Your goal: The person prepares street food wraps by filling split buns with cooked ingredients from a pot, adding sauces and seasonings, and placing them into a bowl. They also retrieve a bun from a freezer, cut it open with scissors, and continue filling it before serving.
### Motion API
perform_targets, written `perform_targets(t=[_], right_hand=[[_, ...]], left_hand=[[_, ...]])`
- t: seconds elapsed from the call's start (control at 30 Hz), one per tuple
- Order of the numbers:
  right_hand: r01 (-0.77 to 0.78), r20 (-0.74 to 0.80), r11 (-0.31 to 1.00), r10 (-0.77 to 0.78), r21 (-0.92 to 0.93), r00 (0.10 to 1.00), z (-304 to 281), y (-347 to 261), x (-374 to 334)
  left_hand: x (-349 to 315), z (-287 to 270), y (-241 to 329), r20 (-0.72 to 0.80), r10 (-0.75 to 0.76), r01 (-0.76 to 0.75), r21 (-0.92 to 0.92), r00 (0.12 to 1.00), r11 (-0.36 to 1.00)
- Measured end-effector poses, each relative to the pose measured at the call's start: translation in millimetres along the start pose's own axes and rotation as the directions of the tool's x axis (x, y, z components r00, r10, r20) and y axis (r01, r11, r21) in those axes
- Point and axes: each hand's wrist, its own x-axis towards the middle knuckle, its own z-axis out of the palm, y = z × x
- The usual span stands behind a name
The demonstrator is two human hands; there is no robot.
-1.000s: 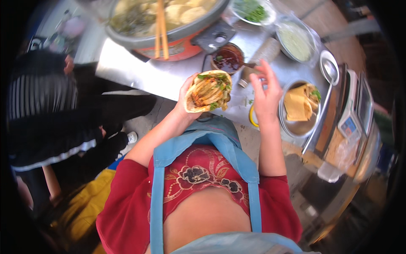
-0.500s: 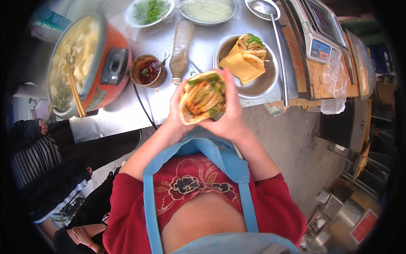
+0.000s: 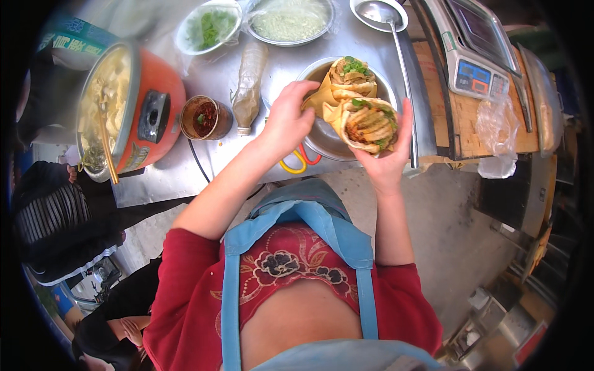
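My right hand [image 3: 390, 162] holds a stuffed flatbread [image 3: 370, 128] from its right side and below, with the filling and green leaves facing up. It is over the metal bowl [image 3: 388, 89], beside another filled flatbread [image 3: 352, 73] that rests there in brown paper. My left hand [image 3: 289, 117] reaches over the bowl's left edge, its fingers bent onto the brown paper wrapper [image 3: 323, 98]. Part of its grip is hidden. Scissors with yellow and red handles [image 3: 296, 162] lie under my left wrist, at the table's near edge.
Left on the metal table [image 3: 148, 190] stand a red cooker [image 3: 162, 80] with chopsticks [image 3: 105, 136] and a cup of chili sauce [image 3: 206, 119]. A bottle [image 3: 250, 86] lies beside them. Behind are covered dishes [image 3: 291, 25]; right, a long ladle [image 3: 403, 80] and scale [image 3: 473, 77].
The flatbread, held in both hands before, has moved right to the bowl in my right hand. My left hand has let go of it and come to the paper. The scissors' handles now show.
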Motion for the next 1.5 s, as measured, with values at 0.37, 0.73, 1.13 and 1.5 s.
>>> perform_targets(t=[0.37, 0.73, 1.13, 1.5], right_hand=[[0.059, -0.102, 0.998, -0.062, -0.035, 0.993, -33, -21, 0], [0.036, 0.020, 0.991, -0.039, 0.129, 0.999, -5, -23, 2], [-0.075, 0.203, 0.969, 0.125, -0.235, 0.971, 44, 32, 7], [-0.059, 0.070, 0.789, 0.129, -0.612, 0.989, 43, 22, -5]], left_hand=[[21, 12, -4, 0.287, -0.223, 0.170, 0.199, 0.932, 0.965], [-31, -104, 13, -0.031, -0.523, 0.479, -0.361, 0.852, 0.801], [-39, -80, -34, 0.582, -0.288, 0.649, -0.655, 0.760, 0.387], [-35, -69, -32, 0.571, -0.207, 0.605, -0.714, 0.794, 0.351]])
